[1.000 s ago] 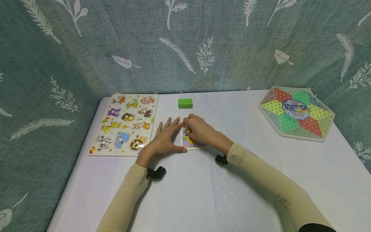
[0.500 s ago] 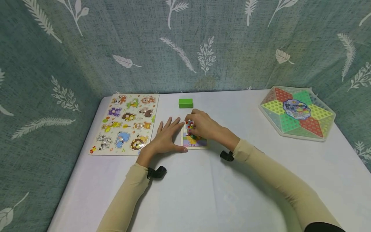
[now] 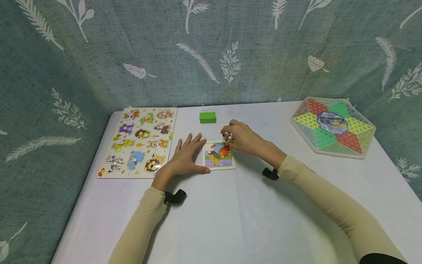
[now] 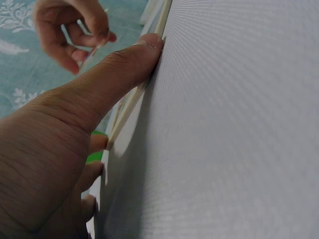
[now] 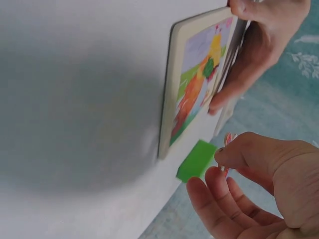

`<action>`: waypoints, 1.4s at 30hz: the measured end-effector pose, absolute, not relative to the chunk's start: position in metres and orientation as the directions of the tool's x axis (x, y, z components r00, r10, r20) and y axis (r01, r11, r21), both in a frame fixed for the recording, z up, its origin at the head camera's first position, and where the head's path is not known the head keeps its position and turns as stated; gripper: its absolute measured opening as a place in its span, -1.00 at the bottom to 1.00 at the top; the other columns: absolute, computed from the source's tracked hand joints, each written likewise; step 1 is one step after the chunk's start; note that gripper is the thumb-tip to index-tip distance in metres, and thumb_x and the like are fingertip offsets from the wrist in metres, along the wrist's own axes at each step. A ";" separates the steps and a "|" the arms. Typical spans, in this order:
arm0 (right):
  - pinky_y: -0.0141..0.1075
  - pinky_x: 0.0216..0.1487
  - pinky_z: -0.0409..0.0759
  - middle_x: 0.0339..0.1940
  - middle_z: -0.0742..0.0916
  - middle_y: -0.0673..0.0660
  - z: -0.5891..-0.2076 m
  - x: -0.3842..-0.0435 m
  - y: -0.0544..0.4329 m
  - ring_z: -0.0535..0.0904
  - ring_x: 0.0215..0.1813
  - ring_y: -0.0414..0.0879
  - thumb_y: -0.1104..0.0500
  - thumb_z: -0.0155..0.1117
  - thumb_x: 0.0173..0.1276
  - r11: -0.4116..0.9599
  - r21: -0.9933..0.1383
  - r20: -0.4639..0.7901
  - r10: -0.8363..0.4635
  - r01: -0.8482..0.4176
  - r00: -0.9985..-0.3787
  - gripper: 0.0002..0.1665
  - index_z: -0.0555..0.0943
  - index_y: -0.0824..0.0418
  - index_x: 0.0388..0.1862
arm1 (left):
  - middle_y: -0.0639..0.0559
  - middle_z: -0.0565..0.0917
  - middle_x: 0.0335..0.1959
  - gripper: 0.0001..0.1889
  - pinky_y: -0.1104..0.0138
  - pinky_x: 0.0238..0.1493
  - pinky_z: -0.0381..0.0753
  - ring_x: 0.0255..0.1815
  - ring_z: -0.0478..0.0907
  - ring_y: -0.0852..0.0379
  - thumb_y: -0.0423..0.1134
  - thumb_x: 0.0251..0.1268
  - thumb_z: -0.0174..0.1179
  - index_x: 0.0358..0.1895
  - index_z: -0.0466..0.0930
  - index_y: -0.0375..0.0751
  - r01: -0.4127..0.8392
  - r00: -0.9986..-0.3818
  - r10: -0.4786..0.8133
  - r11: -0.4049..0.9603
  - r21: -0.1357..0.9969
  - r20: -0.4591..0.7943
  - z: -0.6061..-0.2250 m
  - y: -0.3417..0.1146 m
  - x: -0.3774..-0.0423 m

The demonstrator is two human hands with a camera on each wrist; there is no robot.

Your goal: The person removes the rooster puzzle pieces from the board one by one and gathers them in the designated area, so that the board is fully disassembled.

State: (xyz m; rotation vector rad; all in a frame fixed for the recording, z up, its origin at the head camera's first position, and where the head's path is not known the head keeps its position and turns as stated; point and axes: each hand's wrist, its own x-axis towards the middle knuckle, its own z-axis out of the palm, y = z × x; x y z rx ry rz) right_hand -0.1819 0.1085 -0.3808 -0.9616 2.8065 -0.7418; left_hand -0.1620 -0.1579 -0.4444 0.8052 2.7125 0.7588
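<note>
- Your right hand [image 3: 247, 139] pinches a small, thin, red-and-white printed piece [image 5: 228, 139] between thumb and fingertips, off the board.
- Your left hand [image 3: 186, 157] lies spread, fingers straight, thumb and forefinger touching the small, cream-rimmed picture puzzle board [image 5: 174, 84], probably steadying it.
- That board lies flat between your hands, presumably for easy reach.
- Beyond sits a green rectangular block [image 3: 207, 117].

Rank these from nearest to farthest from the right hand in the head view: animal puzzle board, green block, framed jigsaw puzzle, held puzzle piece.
1. Puzzle piece: pinched in the right hand.
2. Framed jigsaw puzzle: between the two hands.
3. Green block: beyond the frame, toward the table's back edge.
4. Animal puzzle board: over on the left side.
</note>
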 end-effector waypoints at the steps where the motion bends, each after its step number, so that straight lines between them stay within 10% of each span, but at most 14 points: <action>1: -0.19 -0.14 0.61 -0.16 0.60 0.19 -0.380 -0.182 0.111 0.61 -0.21 0.01 0.40 0.43 0.18 0.686 -0.466 0.077 -0.597 -0.558 -0.798 -0.57 0.68 0.32 0.08 | -0.04 -0.05 0.64 0.19 -0.17 0.48 -0.48 0.62 -0.34 -0.16 0.29 -0.12 0.52 0.60 0.12 -0.08 0.447 -0.829 0.557 0.718 0.535 -0.054 -0.445 -0.158 -0.162; 42: -0.17 -0.31 0.56 -0.24 0.68 0.22 -0.398 -0.196 0.159 0.52 -0.35 -0.03 0.44 0.49 0.07 0.749 -0.409 -0.042 -0.587 -0.522 -0.809 -0.64 0.73 0.35 -0.09 | -0.03 -0.09 0.65 0.17 -0.13 0.49 -0.51 0.63 -0.37 -0.13 0.30 -0.01 0.45 0.62 0.03 -0.09 0.464 -0.818 0.572 0.718 0.519 -0.060 -0.446 -0.160 -0.162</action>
